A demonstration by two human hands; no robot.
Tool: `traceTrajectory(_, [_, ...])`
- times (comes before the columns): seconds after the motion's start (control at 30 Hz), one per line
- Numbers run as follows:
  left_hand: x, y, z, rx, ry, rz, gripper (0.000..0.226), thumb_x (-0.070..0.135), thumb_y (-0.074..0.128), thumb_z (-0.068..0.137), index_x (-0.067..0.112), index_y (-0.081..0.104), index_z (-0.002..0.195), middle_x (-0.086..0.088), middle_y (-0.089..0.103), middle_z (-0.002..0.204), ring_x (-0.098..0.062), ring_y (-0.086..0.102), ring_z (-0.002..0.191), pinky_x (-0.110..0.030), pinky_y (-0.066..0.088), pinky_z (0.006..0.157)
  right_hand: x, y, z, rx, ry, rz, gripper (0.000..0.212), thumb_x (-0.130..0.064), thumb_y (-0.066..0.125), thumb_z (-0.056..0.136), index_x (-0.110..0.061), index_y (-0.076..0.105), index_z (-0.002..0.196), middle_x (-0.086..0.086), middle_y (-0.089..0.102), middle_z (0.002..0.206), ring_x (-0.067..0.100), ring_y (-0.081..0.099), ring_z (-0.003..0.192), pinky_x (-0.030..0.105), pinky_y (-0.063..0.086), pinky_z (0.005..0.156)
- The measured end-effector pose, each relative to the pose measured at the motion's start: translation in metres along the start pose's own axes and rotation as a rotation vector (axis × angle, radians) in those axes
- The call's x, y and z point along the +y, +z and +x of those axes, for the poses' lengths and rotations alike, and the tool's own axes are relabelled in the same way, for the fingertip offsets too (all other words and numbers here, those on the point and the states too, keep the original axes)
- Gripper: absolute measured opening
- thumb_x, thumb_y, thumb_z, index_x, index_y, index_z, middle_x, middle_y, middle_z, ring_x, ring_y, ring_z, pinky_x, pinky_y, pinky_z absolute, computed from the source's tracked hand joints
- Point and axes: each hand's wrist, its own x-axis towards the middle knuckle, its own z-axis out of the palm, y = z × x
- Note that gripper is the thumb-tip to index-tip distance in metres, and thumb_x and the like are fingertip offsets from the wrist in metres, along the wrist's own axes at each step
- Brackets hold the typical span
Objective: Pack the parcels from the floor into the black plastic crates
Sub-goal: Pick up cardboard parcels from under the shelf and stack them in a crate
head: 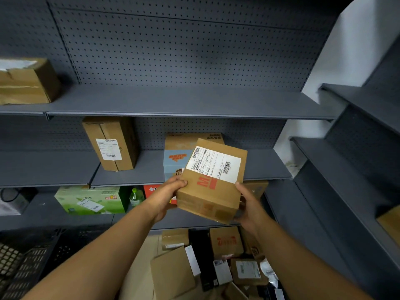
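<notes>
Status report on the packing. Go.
Left hand and right hand both grip one labelled parcel, held up before the shelves. Black crate lower left. More parcels on floor. Nothing blocking.

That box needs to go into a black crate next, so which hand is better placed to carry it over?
Probably the left hand. The black crate sits low on the person's left, on that arm's side. Both hands grip the cardboard box, the right hand on the far side.
</notes>
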Motion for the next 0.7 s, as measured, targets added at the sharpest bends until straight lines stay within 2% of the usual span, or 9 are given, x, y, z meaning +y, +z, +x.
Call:
traceTrajectory(0.1, [-0.002,0.008,0.0,0.057,0.035,-0.087,0.026,0.033,0.054,0.092,0.03,0.059,0.117,0.0,0.057,0.12,-0.016,0.052,0.109,-0.039,0.046,0.086,0.0,0.002,0.002,0.014,0.06,0.031,0.031,-0.042,0.057,0.089,-0.022,0.06,0.112,0.008,0.065,0.107,0.028,0.059,0.097,0.046,0.049,0.077])
traceTrajectory(0.13, [-0.005,0.012,0.001,0.119,0.064,-0.131,0.033,0.034,0.057,0.09,0.028,0.056,0.122,0.002,0.055,0.122,-0.015,0.052,0.106,-0.037,0.044,0.085,0.002,0.004,0.004,0.012,0.07,0.043,0.033,-0.043,0.058,0.088,-0.022,0.06,0.113,0.008,0.064,0.108,0.028,0.059,0.099,0.046,0.049,0.076])
traceTrajectory(0.2, [-0.015,0.02,0.006,0.302,0.109,-0.234,0.069,0.04,0.068,0.081,0.022,0.038,0.14,0.001,0.047,0.13,-0.017,0.049,0.108,-0.04,0.041,0.089,0.009,0.011,0.01,0.004,0.08,0.088,0.037,-0.044,0.059,0.087,-0.021,0.06,0.116,0.008,0.064,0.11,0.028,0.059,0.102,0.045,0.051,0.076])
traceTrajectory(0.3, [-0.032,0.03,0.011,0.541,0.073,-0.302,0.11,0.055,0.081,0.055,0.022,0.025,0.143,-0.003,0.035,0.14,-0.023,0.043,0.119,-0.046,0.038,0.099,0.028,0.03,0.018,0.014,0.091,0.113,0.043,-0.048,0.062,0.083,-0.022,0.057,0.117,0.011,0.063,0.113,0.029,0.059,0.106,0.046,0.052,0.081])
traceTrajectory(0.4, [-0.048,0.038,0.005,0.6,0.045,-0.339,0.123,0.059,0.08,0.038,0.024,0.025,0.142,-0.003,0.031,0.138,-0.022,0.039,0.127,-0.047,0.038,0.105,0.053,0.054,0.025,0.044,0.091,0.114,0.081,-0.061,0.079,0.052,-0.023,0.056,0.12,0.009,0.064,0.117,0.029,0.06,0.111,0.05,0.054,0.082])
traceTrajectory(0.47, [-0.058,0.033,-0.001,0.573,0.061,-0.419,0.126,0.063,0.083,0.029,0.032,0.025,0.137,-0.001,0.037,0.136,-0.02,0.042,0.126,-0.047,0.042,0.103,0.07,0.069,0.029,0.021,0.104,0.124,0.1,-0.064,0.083,0.036,-0.026,0.054,0.124,0.007,0.064,0.12,0.028,0.06,0.112,0.053,0.052,0.085])
traceTrajectory(0.57, [-0.067,0.008,-0.011,0.589,0.08,-0.489,0.121,0.065,0.085,0.028,0.042,0.026,0.131,-0.001,0.043,0.134,-0.022,0.05,0.12,-0.049,0.046,0.097,0.085,0.095,0.02,-0.066,0.093,0.119,0.086,-0.058,0.081,0.05,-0.03,0.051,0.126,0.006,0.064,0.119,0.028,0.06,0.111,0.051,0.053,0.083])
traceTrajectory(0.63, [-0.066,-0.013,-0.025,0.597,0.096,-0.523,0.111,0.053,0.086,0.044,0.041,0.022,0.133,-0.001,0.046,0.13,-0.021,0.052,0.116,-0.049,0.046,0.098,0.093,0.111,0.013,-0.093,0.06,0.071,0.066,-0.043,0.074,0.07,-0.031,0.044,0.128,0.004,0.063,0.118,0.024,0.06,0.107,0.048,0.053,0.079])
traceTrajectory(0.7, [-0.067,-0.038,-0.043,0.598,0.132,-0.547,0.093,0.032,0.081,0.068,0.035,0.019,0.137,0.002,0.051,0.121,-0.02,0.055,0.109,-0.045,0.047,0.095,0.097,0.127,0.007,-0.091,-0.038,-0.072,0.076,-0.029,0.075,0.075,-0.031,0.031,0.137,0.001,0.056,0.126,0.016,0.056,0.107,0.046,0.046,0.088])
